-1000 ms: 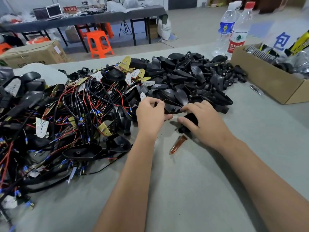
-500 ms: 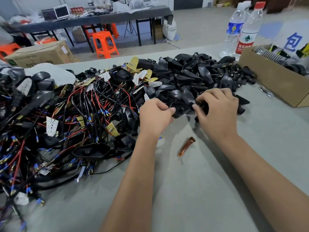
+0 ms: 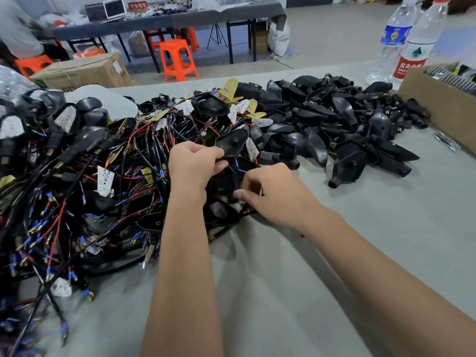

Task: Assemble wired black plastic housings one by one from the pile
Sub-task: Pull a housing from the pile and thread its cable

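At the wired pile's (image 3: 85,176) edge, the left hand (image 3: 192,167) grips a black housing (image 3: 231,143) steady while the right hand (image 3: 277,195) pinches its wires to fit them.

single view only, head-worn, wide-angle. looks forward and down from above the near edge of the grey tabletop (image 3: 322,292). close over both forearms, which enter from the bottom edge and reach up to mid-frame. faces across the tabletop toward the room behind, with an orange stool (image 3: 177,60) and a dark table (image 3: 164,20) far off along the top. straight lines bowed near the borders.
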`<state>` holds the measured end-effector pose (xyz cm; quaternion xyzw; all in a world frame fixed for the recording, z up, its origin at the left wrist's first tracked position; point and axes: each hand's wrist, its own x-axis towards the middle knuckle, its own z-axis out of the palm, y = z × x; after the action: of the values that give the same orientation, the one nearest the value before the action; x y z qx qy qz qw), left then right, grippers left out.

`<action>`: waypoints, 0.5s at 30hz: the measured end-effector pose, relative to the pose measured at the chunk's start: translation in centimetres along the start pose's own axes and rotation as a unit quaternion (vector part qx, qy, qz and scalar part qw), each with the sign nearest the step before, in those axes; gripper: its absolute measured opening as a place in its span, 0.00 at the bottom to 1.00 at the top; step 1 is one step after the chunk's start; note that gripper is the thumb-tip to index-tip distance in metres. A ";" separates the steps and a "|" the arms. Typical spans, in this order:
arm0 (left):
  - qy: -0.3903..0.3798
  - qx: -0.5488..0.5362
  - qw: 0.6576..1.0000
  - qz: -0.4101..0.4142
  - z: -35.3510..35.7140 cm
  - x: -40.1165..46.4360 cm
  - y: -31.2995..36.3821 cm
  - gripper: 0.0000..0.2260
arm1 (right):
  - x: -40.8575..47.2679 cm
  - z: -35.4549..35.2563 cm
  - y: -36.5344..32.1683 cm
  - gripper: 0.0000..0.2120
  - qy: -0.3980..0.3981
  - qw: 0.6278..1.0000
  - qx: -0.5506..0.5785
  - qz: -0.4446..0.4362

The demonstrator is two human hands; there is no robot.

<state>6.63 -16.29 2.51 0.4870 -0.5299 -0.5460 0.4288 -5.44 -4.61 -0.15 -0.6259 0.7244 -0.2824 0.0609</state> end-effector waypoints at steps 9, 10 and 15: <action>-0.023 -0.028 0.999 -0.002 -0.8 0.0 0.0 0.08 | 0.6 -0.1 1.3 0.08 0.081 0.992 0.074 0.064; -0.026 -0.025 0.999 -0.003 -0.7 -0.1 0.1 0.09 | 0.6 -0.3 1.4 0.08 0.090 0.990 0.085 0.067; -0.072 -0.024 0.997 -0.029 0.5 -0.4 0.6 0.12 | 0.3 -0.6 1.8 0.09 0.092 0.987 0.099 0.082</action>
<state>6.20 -15.89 3.10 0.4513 -0.5316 -0.6047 0.3848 -7.29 -4.60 -0.46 -0.5266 0.7442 -0.4034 0.0789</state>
